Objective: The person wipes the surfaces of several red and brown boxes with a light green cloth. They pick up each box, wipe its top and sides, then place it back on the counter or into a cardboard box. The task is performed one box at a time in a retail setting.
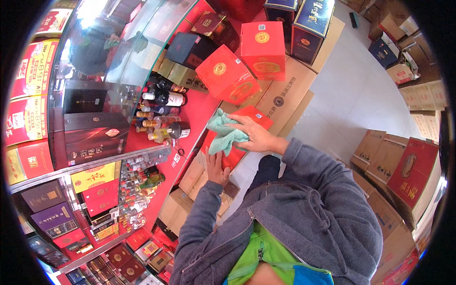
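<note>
My right hand (257, 135) holds a crumpled light-green cloth (228, 132) against the top of a red gift box (233, 161). The cloth and my hands cover much of that box. My left hand (216, 166) lies along the box's near left side, fingers pointing up to the cloth and thumb on the red face. Just beyond stand two more red boxes with gold emblems, one tilted (228, 76) and one squarer to me (263, 51). Brown cardboard cartons (290, 94) are under and behind them.
Left of my hands, a red shelf (194, 117) holds several bottles (164, 98), close to a glass panel (103, 46). Dark blue boxes (308, 39) stand at the far end. More cartons (377, 153) line the right side of the pale floor (329, 103).
</note>
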`<state>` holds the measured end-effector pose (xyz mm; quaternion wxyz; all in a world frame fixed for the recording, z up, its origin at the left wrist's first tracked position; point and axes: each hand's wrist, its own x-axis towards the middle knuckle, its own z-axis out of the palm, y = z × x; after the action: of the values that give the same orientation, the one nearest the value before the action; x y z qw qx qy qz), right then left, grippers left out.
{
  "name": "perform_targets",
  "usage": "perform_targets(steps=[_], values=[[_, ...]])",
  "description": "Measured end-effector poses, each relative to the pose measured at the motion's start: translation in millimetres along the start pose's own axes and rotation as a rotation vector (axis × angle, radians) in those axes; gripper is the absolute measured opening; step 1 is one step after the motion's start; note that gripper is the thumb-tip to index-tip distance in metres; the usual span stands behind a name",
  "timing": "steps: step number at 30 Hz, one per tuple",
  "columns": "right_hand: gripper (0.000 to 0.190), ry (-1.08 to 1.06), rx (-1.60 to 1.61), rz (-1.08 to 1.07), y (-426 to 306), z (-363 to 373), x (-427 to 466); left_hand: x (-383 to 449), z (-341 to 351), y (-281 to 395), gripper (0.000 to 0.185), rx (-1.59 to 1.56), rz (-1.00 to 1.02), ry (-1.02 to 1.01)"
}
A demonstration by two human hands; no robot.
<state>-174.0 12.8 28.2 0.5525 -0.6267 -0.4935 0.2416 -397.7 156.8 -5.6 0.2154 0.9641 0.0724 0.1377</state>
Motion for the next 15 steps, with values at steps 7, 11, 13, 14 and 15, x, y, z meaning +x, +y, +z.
perform_targets(steps=[7,11,13,14,15], values=[[0.054,0.022,-0.034,0.180,52.7,-2.9,3.7,-1.5,0.3,-0.5,0.068,0.004,-0.008,0.015],[0.051,0.042,-0.092,0.270,94.4,1.0,3.3,-6.4,-1.7,-3.4,0.068,-0.005,-0.021,-0.007],[0.050,0.063,-0.092,0.301,115.5,1.3,-0.6,-6.6,-1.3,-3.8,0.067,-0.013,-0.021,-0.014],[0.048,0.059,-0.109,0.304,126.2,1.8,-0.7,-6.1,-1.1,-3.3,0.067,-0.018,-0.024,-0.019],[0.048,0.042,-0.088,0.324,136.7,0.9,-0.9,-5.3,-1.0,-2.5,0.067,-0.024,-0.027,-0.022]])
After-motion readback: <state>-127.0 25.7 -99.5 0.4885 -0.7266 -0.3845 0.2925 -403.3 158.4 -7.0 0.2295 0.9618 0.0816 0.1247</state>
